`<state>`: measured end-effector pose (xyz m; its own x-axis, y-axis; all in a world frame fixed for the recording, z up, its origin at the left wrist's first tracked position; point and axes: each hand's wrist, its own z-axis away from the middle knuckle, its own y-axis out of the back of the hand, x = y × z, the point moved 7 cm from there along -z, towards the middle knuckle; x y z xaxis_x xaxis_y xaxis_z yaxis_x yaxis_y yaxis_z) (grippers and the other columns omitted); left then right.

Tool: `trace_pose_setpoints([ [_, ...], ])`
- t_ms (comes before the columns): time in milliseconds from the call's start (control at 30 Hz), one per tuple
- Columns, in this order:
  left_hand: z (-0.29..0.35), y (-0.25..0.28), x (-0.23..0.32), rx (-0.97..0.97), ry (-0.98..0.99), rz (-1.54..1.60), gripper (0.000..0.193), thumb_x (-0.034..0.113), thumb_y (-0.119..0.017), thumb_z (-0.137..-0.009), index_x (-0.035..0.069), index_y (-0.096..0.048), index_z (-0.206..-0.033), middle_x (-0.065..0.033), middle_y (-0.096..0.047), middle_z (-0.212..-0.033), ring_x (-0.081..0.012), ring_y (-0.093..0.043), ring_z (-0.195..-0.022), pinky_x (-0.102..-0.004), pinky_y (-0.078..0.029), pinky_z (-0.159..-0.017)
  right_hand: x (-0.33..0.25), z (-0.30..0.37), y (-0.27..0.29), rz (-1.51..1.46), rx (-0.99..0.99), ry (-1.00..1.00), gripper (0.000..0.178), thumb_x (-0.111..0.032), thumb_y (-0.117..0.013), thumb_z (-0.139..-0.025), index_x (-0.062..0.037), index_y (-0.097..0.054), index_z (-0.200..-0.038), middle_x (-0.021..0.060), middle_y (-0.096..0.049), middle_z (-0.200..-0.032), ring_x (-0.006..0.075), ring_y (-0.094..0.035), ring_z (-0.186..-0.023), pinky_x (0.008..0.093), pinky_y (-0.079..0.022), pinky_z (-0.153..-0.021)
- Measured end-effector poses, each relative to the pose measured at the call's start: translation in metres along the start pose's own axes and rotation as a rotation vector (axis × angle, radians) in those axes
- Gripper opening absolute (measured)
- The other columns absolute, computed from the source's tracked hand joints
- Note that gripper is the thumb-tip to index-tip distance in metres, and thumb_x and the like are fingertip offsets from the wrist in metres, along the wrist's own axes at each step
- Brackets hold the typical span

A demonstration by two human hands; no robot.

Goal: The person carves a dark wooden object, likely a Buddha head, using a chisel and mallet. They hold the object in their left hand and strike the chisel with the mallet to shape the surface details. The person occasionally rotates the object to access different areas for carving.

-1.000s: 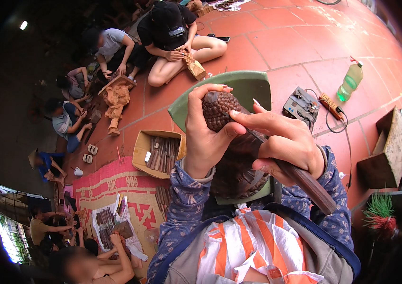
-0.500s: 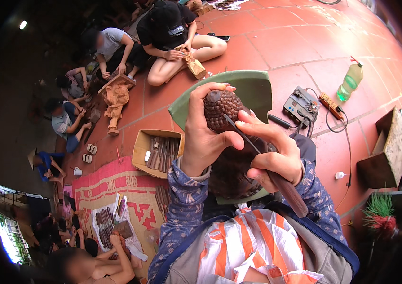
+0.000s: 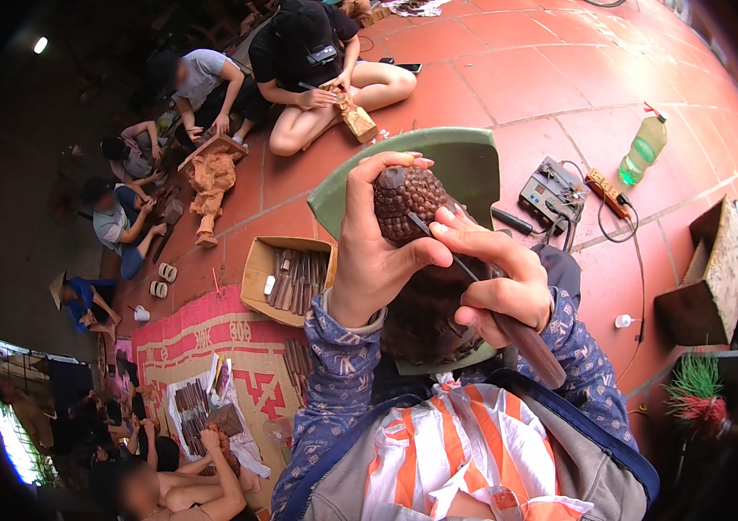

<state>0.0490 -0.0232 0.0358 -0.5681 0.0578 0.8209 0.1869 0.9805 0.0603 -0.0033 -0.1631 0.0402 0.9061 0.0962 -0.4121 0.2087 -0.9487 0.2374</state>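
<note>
A dark brown wood carving (image 3: 408, 198) with a knobbly, beaded top rests upright in front of me, its lower part in my lap. Wrapped round its left side and top edge is my left hand (image 3: 369, 234), the thumb lying across toward the blade. My right hand (image 3: 508, 282) grips a carving chisel (image 3: 529, 347) with a long wooden handle. The thin metal blade points up and left, and its tip touches the beaded surface. The carving's lower part is partly hidden behind my hands.
Behind the carving stands a green dustpan-like tray (image 3: 464, 149). A cardboard box (image 3: 269, 260) of chisels sits at left on a patterned mat (image 3: 212, 321). At right are a grey electrical device (image 3: 553, 195), a power strip (image 3: 608, 193) and a green bottle (image 3: 644, 149). Other people carve nearby.
The chisel and my right hand have shifted very slightly, with the blade tip a little left on the beads. My left hand keeps its hold on the carving.
</note>
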Motion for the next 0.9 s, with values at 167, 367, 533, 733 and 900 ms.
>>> trace_pose_setpoints([
  [167,-0.001,0.001,0.001,0.001,-0.033,-0.096,0.087,0.047,-0.08,-0.067,0.002,-0.039,-0.128,-0.0126,-0.053,-0.12,-0.0197,-0.054,-0.108,-0.0322,-0.045,-0.093,0.012,0.008,-0.003,-0.007,0.028,0.081,0.027,-0.016,-0.075,-0.077,-0.002,-0.054,-0.069,0.0312,-0.056,-0.121,0.0483,-0.054,-0.117,0.0538,-0.044,-0.099],
  [367,-0.001,0.003,0.003,0.003,-0.06,-0.227,0.085,0.052,-0.076,-0.069,0.001,-0.04,-0.126,-0.0129,-0.054,-0.117,-0.0201,-0.055,-0.107,-0.0324,-0.045,-0.092,0.012,0.006,-0.004,0.01,0.002,0.079,0.025,-0.015,-0.075,-0.077,-0.0016,-0.054,-0.07,0.0322,-0.056,-0.121,0.0484,-0.056,-0.115,0.0536,-0.045,-0.098],
  [533,-0.001,0.001,0.003,0.018,-0.025,-0.146,0.088,0.053,-0.076,-0.068,0.001,-0.039,-0.127,-0.0127,-0.054,-0.119,-0.0197,-0.055,-0.106,-0.032,-0.045,-0.092,0.009,0.005,-0.001,-0.058,0.0,0.015,0.021,-0.011,-0.073,-0.078,-0.0005,-0.056,-0.073,0.0352,-0.053,-0.123,0.0495,-0.055,-0.115,0.0539,-0.043,-0.1],
  [733,-0.001,0.001,0.003,0.002,-0.015,-0.083,0.094,0.051,-0.08,-0.061,0.001,-0.038,-0.128,-0.0127,-0.053,-0.121,-0.0189,-0.054,-0.109,-0.0314,-0.045,-0.094,0.019,0.017,0.0,-0.28,0.097,0.009,0.013,-0.007,-0.067,-0.08,-0.0001,-0.057,-0.082,0.0366,-0.047,-0.128,0.0505,-0.05,-0.12,0.0553,-0.038,-0.104],
  [900,-0.001,-0.001,0.003,-0.003,0.006,-0.037,0.095,0.05,-0.081,-0.06,0.001,-0.036,-0.128,-0.013,-0.052,-0.122,-0.0191,-0.053,-0.111,-0.0316,-0.044,-0.096,0.013,0.011,0.001,-0.254,0.063,-0.044,0.024,-0.021,-0.063,-0.088,0.0003,-0.056,-0.08,0.0357,-0.051,-0.122,0.0499,-0.051,-0.119,0.0568,-0.038,-0.103],
])
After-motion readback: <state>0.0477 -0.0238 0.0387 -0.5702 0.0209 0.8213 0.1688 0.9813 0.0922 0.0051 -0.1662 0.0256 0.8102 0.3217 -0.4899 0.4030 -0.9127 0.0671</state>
